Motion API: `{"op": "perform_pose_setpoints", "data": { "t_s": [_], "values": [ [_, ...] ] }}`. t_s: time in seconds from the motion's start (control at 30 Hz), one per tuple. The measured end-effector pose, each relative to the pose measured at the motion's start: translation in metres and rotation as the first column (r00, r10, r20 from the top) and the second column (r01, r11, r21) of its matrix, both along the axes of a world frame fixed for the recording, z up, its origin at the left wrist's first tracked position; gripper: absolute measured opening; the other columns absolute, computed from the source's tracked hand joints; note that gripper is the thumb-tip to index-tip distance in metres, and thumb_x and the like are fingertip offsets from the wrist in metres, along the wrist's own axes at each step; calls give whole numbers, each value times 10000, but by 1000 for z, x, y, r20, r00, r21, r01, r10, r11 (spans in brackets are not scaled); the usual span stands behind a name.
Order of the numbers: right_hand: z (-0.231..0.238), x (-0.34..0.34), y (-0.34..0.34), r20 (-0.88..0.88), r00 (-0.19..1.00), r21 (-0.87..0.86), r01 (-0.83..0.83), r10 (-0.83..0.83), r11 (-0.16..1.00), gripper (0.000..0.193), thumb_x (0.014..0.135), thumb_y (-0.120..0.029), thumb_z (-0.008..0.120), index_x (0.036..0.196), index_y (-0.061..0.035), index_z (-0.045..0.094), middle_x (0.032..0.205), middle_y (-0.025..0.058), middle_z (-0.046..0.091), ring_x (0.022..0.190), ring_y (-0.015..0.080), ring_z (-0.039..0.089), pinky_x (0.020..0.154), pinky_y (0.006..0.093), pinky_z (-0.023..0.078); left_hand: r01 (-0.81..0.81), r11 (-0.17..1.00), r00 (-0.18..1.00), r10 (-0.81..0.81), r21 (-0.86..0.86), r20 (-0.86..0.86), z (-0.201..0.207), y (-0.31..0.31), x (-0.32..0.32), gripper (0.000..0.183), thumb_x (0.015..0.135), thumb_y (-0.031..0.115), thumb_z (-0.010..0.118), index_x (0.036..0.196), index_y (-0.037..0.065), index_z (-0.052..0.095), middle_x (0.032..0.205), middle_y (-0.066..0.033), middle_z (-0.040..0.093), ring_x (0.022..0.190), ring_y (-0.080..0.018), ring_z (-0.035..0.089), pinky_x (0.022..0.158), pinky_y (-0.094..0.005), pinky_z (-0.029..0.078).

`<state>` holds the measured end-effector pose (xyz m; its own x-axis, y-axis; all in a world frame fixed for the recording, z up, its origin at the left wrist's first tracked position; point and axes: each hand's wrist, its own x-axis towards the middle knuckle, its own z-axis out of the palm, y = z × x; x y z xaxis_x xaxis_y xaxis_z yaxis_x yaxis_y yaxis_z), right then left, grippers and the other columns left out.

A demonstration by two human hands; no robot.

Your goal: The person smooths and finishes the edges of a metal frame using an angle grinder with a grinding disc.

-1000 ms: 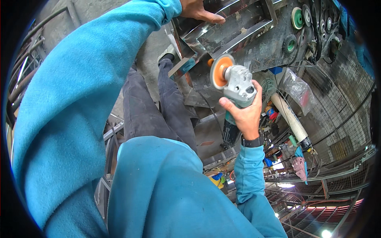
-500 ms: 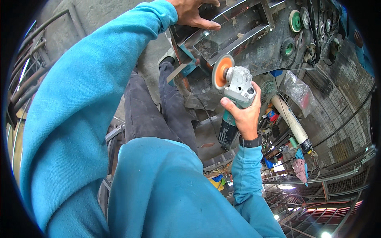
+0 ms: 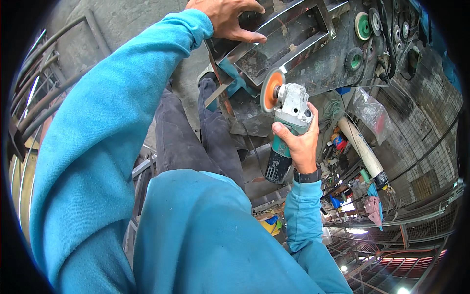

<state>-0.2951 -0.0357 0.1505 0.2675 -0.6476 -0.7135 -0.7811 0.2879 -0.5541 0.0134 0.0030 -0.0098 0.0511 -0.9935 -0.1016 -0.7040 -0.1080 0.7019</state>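
Angle grinder (image 3: 289, 110) at the centre of the frame, slightly right, its orange-faced disc (image 3: 272, 89) toward the upper left and its black tail end down. Your right hand (image 3: 302, 142) is closed around its teal body, thumb across the near side, dark wristband (image 3: 307, 176) just below. Compared with a second ago, you have the tail swung a little left; more teal and black casing shows under your thumb, and the disc looks slightly narrower, more edge-on. Its upper edge overlaps the lower bar of the metal frame (image 3: 306, 49) in view; cannot tell whether they touch. Your left hand (image 3: 223, 18), top centre, has fingers and thumb spread wide near the frame's left end; contact cannot be made out. That hand has shifted left and down since the first picture, so more of its fingers show. The frame has also dropped slightly in view, and more of the blue piece (image 3: 236, 77) at its lower left corner is visible. Upper right, a green-and-white disc (image 3: 363, 26) lies among other wheels on the dark work surface (image 3: 320, 76). Right of your grinder: clear plastic bag (image 3: 370, 111), then a pale cylinder (image 3: 360, 147) slanting below it.
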Motion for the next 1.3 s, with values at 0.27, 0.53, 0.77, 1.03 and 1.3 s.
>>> {"op": "perform_pose_setpoints", "data": {
  "t_s": [0.27, 0.53, 0.77, 1.03, 1.3],
  "values": [
    [-1, -2, 2, 18, 1000, -16, 15, -14, 1000, 1037, 685, -271, 992, 1439, 57, 360, 1269, 179, 618, 1132, 212, 630, 996, 350, 511, 2, 1000, 1000, -2, -24, 11, 0, -1, 1, 699, 772, 678, 748, 1161, 96, 753, 1020, -136, 766, 975, -325, 725, 846, -413, 578],
    [-3, -7, 3, 34, 998, 0, 45, -45, 999, 1037, 685, -282, 992, 1435, 62, 364, 1264, 181, 622, 1131, 213, 632, 996, 351, 509, -7, 999, 1000, 8, -40, 17, -2, -1, -1, 697, 767, 668, 759, 1157, 90, 754, 1015, -137, 766, 974, -326, 723, 847, -411, 576],
    [-5, -9, 0, 44, 998, -3, 39, -39, 999, 1049, 681, -293, 995, 1439, 60, 362, 1261, 180, 625, 1133, 218, 632, 1004, 353, 504, -12, 1000, 1000, 12, -28, -11, 0, -1, 0, 704, 757, 668, 759, 1146, 82, 757, 1010, -145, 764, 968, -327, 723, 846, -414, 574],
    [-4, -13, 1, 52, 996, 34, 77, -79, 996, 1034, 680, -287, 993, 1436, 56, 376, 1261, 165, 628, 1127, 209, 632, 997, 352, 507, -17, 1000, 1000, 17, -22, 7, -2, 0, -2, 696, 755, 673, 763, 1140, 93, 761, 1015, -144, 763, 971, -327, 722, 853, -413, 571],
    [21, -47, 30, 115, 971, 171, 190, -211, 967, 857, 753, -198, 917, 1418, -14, 410, 1051, 119, 663, 790, 207, 701, 686, 358, 619, -104, 962, 983, 138, -254, 120, -23, 8, -8, 558, 823, 621, 787, 1123, 151, 788, 937, -95, 753, 868, -268, 740, 791, -384, 616]
  ]
}}
